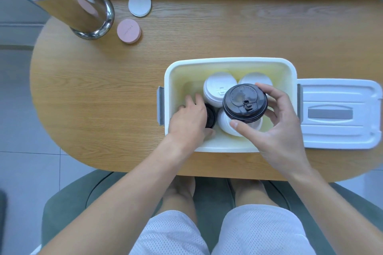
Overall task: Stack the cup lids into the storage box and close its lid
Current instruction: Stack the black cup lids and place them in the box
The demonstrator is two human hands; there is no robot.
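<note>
A white storage box (230,62) stands open on the wooden table. Inside it lie stacks of white cup lids (217,87), one at the back left, one at the back right and one under the black lid. My right hand (277,130) grips a black cup lid (244,102) by its rim with thumb and fingers, just above the box. My left hand (190,120) reaches into the box's left side and covers most of a second black lid (211,116); its fingers curl around that lid. The box's white lid (339,114) lies flat on the table, right of the box.
A tall shiny metal cylinder (68,0) stands at the table's far left. A white round coaster (139,4) and a pink one (129,31) lie beside it. The table's front edge is close to my knees; I sit on a green chair (68,203).
</note>
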